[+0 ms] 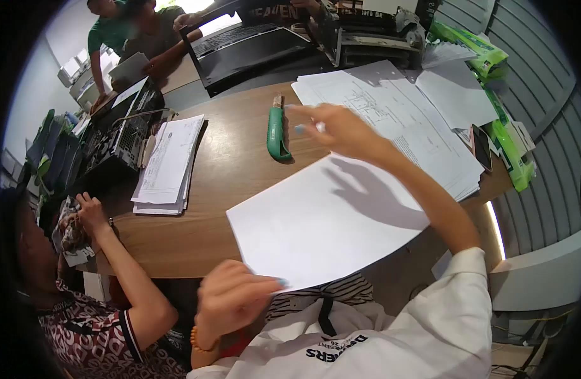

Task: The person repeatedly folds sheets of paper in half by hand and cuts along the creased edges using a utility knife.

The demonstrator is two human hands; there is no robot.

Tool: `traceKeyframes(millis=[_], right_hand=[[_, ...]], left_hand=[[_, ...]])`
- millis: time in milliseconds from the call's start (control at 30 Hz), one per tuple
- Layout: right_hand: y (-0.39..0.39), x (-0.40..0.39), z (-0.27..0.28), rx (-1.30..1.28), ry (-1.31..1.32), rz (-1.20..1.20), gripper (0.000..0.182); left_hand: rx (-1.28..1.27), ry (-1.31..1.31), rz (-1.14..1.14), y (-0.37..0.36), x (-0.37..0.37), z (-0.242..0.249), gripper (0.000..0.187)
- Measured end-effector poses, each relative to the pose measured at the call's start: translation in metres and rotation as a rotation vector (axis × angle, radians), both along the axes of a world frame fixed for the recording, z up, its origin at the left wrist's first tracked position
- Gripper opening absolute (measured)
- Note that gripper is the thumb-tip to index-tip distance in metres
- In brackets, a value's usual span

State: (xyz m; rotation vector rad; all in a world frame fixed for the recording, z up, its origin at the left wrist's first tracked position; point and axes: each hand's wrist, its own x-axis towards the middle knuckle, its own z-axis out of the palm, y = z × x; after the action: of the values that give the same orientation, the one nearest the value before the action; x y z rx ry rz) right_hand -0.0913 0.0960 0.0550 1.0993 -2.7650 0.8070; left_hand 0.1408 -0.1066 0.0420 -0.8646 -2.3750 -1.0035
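A blank white sheet (322,221) lies partly on the brown desk, its near edge over the lap. My left hand (236,297) pinches the sheet's near left corner between thumb and fingers. Above the desk, past the sheet's far edge, my right hand (334,129) is raised with its fingers apart, holding nothing, and casts a shadow on the paper. A green cutter (276,132) lies just left of the right hand's fingertips. Printed pages (391,107) are spread under and beyond the right forearm.
A stapled paper stack (170,161) and an open computer case (123,136) are at left. A laptop (246,50) and a printer part (379,41) stand at the back. A phone (481,148) is on the right edge. A person (113,278) sits close at left; others are behind.
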Motion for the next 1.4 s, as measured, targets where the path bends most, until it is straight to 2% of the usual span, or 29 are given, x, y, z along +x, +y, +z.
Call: traceKeyframes(millis=[33,100,133,200,233,300,367,400,467,500,567,633,700,733,800,833,900,933,967,1033,1100,1200,1300,1400], right_hand=[[-0.021,-0.004,-0.002,0.132,0.034,0.020,0.036],[-0.050,-0.020,-0.026,0.219,0.102,0.177,0.041],[-0.059,-0.026,-0.034,0.214,0.108,0.189,0.041],[-0.075,-0.035,-0.044,0.382,0.085,0.121,0.038],[-0.077,-0.035,-0.046,0.376,0.085,0.134,0.038],[-0.067,-0.039,-0.050,0.314,0.098,0.050,0.034],[-0.057,-0.050,-0.059,0.035,-0.206,-0.078,0.028],[-0.046,-0.046,-0.051,0.033,-0.078,-0.115,0.026],[-0.022,-0.049,-0.041,-0.038,0.115,-0.165,0.025],[-0.007,-0.055,-0.038,-0.104,0.177,-0.176,0.026],[0.027,-0.056,-0.027,-0.253,0.257,-0.203,0.025],[0.060,-0.047,-0.015,-0.287,0.266,-0.276,0.023],[0.085,-0.020,-0.001,-0.413,0.304,-0.228,0.022],[0.100,-0.009,0.000,-0.365,0.336,-0.269,0.023],[0.124,0.015,0.001,-0.310,0.363,-0.312,0.025],[0.133,0.028,0.001,-0.287,0.302,-0.308,0.025],[0.142,0.054,-0.004,-0.248,0.228,-0.302,0.026],[0.144,0.067,-0.007,-0.238,0.215,-0.282,0.029],[0.145,0.080,-0.009,-0.228,0.201,-0.262,0.032],[0.134,0.111,-0.006,-0.291,0.067,-0.289,0.036],[0.133,0.134,-0.012,-0.211,0.073,-0.291,0.039],[0.132,0.156,-0.026,-0.156,0.139,-0.215,0.038],[0.130,0.167,-0.036,-0.144,0.117,-0.281,0.037],[0.126,0.166,-0.041,-0.153,0.129,-0.221,0.038]], left_hand=[[0.073,-0.023,0.055,-0.010,0.003,0.008,0.021],[0.188,-0.059,0.348,-0.035,0.019,0.016,0.019],[0.463,0.021,0.445,-0.047,0.024,0.008,0.016],[0.659,0.158,0.722,-0.073,0.029,0.009,0.012],[0.581,0.203,0.908,-0.083,0.029,0.021,0.013],[0.470,0.399,1.014,-0.089,0.016,0.044,0.016],[0.305,0.534,1.525,-0.086,0.003,0.073,0.018],[0.309,0.530,1.533,-0.086,-0.005,0.081,0.018],[0.241,1.186,1.235,-0.085,-0.020,0.090,0.021],[0.246,1.181,1.241,-0.082,-0.024,0.086,0.021],[-0.172,1.015,1.062,-0.068,-0.038,0.068,0.017],[-0.560,0.822,0.847,-0.040,-0.054,0.050,0.019],[-0.527,0.897,0.587,0.010,-0.074,0.045,0.022],[-0.520,0.923,0.457,0.036,-0.083,0.043,0.023],[-0.519,0.616,0.407,0.051,-0.097,-0.002,0.021],[-0.513,0.606,0.404,0.051,-0.102,-0.013,0.021],[-0.281,0.020,0.198,0.049,-0.116,-0.025,0.034],[-0.343,-0.274,0.203,0.044,-0.121,-0.010,0.043],[-0.425,-0.311,0.293,0.040,-0.135,-0.012,0.048],[-0.535,-0.111,0.379,0.025,-0.162,-0.034,0.056],[-0.672,-0.110,0.375,0.017,-0.170,-0.051,0.060],[-0.662,-0.233,0.337,0.014,-0.171,-0.066,0.063],[-0.611,-0.209,0.349,0.008,-0.174,-0.075,0.063],[-0.598,-0.209,0.335,0.006,-0.173,-0.075,0.062]])
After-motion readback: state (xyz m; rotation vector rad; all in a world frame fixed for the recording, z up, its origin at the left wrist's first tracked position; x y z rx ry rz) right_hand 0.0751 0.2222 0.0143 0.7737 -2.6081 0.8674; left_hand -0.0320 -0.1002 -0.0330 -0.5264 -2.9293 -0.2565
